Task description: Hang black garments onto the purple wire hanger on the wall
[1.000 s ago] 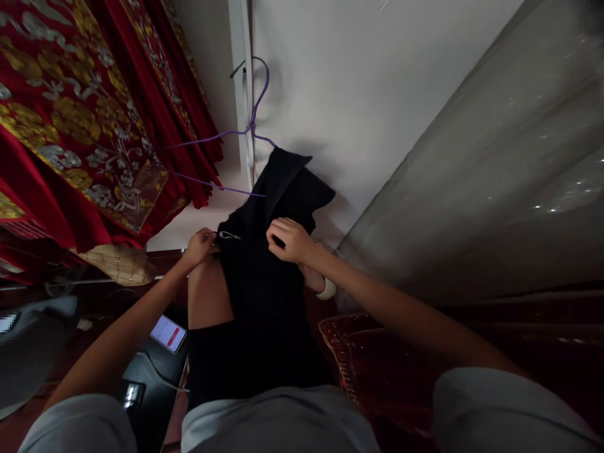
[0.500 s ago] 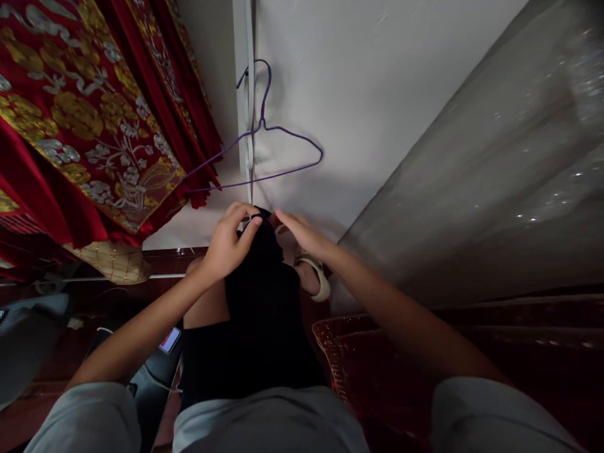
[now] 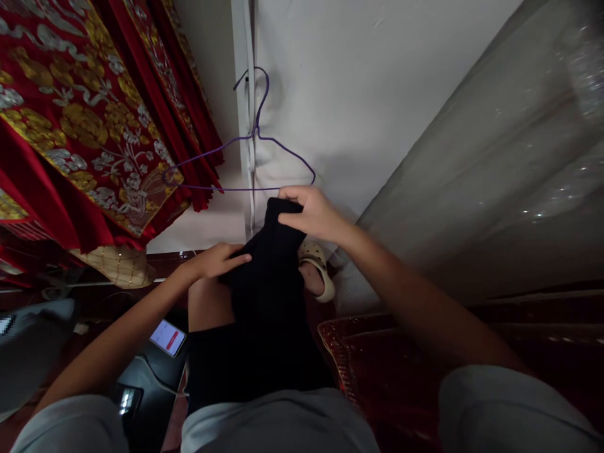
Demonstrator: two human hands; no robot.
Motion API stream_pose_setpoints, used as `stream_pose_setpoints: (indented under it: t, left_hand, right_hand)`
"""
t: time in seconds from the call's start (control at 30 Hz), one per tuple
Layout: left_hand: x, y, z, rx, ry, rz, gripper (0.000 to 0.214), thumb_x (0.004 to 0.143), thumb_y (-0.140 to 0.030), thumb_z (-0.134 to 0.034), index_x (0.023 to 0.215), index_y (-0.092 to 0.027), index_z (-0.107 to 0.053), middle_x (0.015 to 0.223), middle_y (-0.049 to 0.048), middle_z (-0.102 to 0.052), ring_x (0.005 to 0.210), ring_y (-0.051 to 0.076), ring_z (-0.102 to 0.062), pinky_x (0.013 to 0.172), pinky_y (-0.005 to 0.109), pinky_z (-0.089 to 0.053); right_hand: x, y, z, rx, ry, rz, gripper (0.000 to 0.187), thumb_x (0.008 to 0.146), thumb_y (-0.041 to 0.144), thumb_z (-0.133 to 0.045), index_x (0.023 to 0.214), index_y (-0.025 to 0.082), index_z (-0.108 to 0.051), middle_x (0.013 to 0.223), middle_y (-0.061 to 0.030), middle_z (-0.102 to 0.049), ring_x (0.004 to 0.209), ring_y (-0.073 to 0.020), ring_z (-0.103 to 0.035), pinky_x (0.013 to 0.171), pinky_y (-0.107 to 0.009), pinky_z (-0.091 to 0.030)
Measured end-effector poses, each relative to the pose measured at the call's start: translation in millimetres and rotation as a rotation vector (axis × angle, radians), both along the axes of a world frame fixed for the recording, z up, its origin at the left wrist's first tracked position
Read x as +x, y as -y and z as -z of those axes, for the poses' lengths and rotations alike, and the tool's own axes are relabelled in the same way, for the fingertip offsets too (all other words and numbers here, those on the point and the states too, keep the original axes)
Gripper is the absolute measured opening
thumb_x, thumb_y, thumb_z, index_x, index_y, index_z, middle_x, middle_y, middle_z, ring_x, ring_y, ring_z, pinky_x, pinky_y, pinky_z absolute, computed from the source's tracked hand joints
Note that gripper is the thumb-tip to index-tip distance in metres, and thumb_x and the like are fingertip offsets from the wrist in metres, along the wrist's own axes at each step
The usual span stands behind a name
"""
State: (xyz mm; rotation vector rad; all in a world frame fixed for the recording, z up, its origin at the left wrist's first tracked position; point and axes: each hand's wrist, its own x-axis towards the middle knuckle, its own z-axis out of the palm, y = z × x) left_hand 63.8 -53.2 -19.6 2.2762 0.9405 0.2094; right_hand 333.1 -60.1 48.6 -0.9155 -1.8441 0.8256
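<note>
A piece of black cloth (image 3: 278,242) hangs between my hands, its upper edge raised just below the hanger; its lower part blends into my dark shorts. My right hand (image 3: 309,212) is closed on the upper right corner, thumb in front and fingers behind. Lower down, my left hand (image 3: 221,259) has the cloth's left side between thumb and fingers. A purple wire hanger (image 3: 257,135) hangs bare by its hook above, its bottom bar close to my right fingertips. Whether those fingers touch the bar I cannot tell.
Red embroidered cloth (image 3: 104,126) hangs at upper left. A white vertical pole (image 3: 250,157) runs along the wall behind the hanger. At right leans a large plastic-covered panel (image 3: 462,207). A lit phone (image 3: 168,338) lies at lower left. A cream clog (image 3: 323,280) is on my foot.
My hands have moved apart: the right rose toward the hanger with the cloth's corner, the left went down and left. The bunched black cloth is now spread out between them.
</note>
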Motion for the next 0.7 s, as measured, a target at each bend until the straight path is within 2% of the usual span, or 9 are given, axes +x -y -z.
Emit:
stream_pose_setpoints:
  t: [0.07, 0.13, 0.2, 0.3, 0.37, 0.47, 0.57, 0.7]
  left_hand:
    - [-14.3, -3.3, 1.4, 0.15, -0.078, -0.042, 0.038, 0.104, -0.049, -0.046, 0.092, -0.018, -0.065, 0.075, 0.0031, -0.065, 0.069, 0.018, -0.06, 0.067, 0.03, -0.042]
    - [-26.3, -4.6, -6.8, 0.269, -0.081, -0.145, 0.036, 0.104, -0.044, -0.046, 0.083, -0.018, -0.059, 0.068, 0.0004, -0.057, 0.063, 0.015, -0.053, 0.064, 0.029, -0.037]
    - [-34.1, -1.5, -22.6, 0.331, -0.011, -0.24, 0.041, 0.105, -0.045, -0.045, 0.075, -0.019, -0.053, 0.064, -0.0015, -0.051, 0.061, 0.014, -0.047, 0.061, 0.028, -0.033]
    - [-35.8, 10.1, -51.0, 0.356, 0.148, -0.331, 0.049, 0.102, -0.05, -0.05, 0.065, -0.018, -0.044, 0.06, -0.0028, -0.043, 0.059, 0.012, -0.04, 0.058, 0.026, -0.03]
    - [-32.5, 18.0, -66.0, 0.316, 0.252, -0.351, 0.049, 0.1, -0.05, -0.054, 0.064, -0.017, -0.048, 0.062, -0.0027, -0.045, 0.06, 0.011, -0.042, 0.058, 0.024, -0.033]
    - [-28.1, 24.0, -75.4, 0.163, 0.291, -0.286, 0.036, 0.094, -0.049, -0.063, 0.08, -0.016, -0.063, 0.075, -0.0008, -0.058, 0.069, 0.013, -0.053, 0.065, 0.024, -0.042]
    - [-29.6, 23.4, -70.8, 0.056, 0.115, -0.22, 0.03, 0.09, -0.047, -0.067, 0.089, -0.017, -0.066, 0.081, 0.0007, -0.065, 0.074, 0.016, -0.059, 0.066, 0.025, -0.046]
    - [-41.0, 19.7, -61.8, 0.172, -0.137, -0.278, 0.03, 0.096, -0.041, -0.053, 0.08, -0.018, -0.061, 0.075, 0.0029, -0.064, 0.069, 0.018, -0.058, 0.064, 0.028, -0.044]
  right_hand:
    - [7.9, -11.6, 1.0, 0.187, 0.072, 0.139, 0.011, 0.071, 0.017, -0.067, 0.074, 0.02, -0.056, 0.068, 0.0031, -0.051, 0.068, -0.0132, -0.047, 0.067, -0.029, -0.038]
    - [12.3, -27.7, 6.4, 0.313, 0.081, 0.258, 0.011, 0.076, 0.022, -0.07, 0.084, 0.02, -0.062, 0.075, 0.001, -0.057, 0.073, -0.0157, -0.053, 0.072, -0.031, -0.042]
    - [12.7, -47.9, 15.6, 0.398, 0.06, 0.334, 0.013, 0.082, 0.03, -0.071, 0.082, 0.021, -0.062, 0.077, -0.0012, -0.06, 0.076, -0.0179, -0.056, 0.076, -0.034, -0.046]
    - [5.6, -80.7, 33.2, 0.504, -0.005, 0.389, 0.028, 0.087, 0.04, -0.07, 0.07, 0.022, -0.058, 0.078, -0.0046, -0.06, 0.082, -0.0213, -0.06, 0.083, -0.038, -0.049]
    - [-3.9, -100.5, 44.8, 0.531, -0.082, 0.432, 0.034, 0.09, 0.047, -0.065, 0.069, 0.022, -0.057, 0.084, -0.0065, -0.061, 0.09, -0.0227, -0.061, 0.085, -0.039, -0.05]
    - [-20.6, -124.9, 58.1, 0.408, -0.186, 0.521, 0.044, 0.096, 0.057, -0.051, 0.07, 0.023, -0.052, 0.076, -0.0042, -0.053, 0.081, -0.0199, -0.058, 0.075, -0.035, -0.048]
    - [-31.9, -143.9, 65.0, 0.238, -0.273, 0.576, 0.045, 0.098, 0.059, -0.046, 0.07, 0.023, -0.045, 0.069, -0.0003, -0.042, 0.07, -0.0165, -0.05, 0.068, -0.031, -0.043]
    - [-26.3, -156.8, 69.0, 0.039, -0.295, 0.545, 0.04, 0.096, 0.051, -0.052, 0.07, 0.023, -0.044, 0.067, 0.0019, -0.039, 0.067, -0.0148, -0.047, 0.066, -0.029, -0.04]
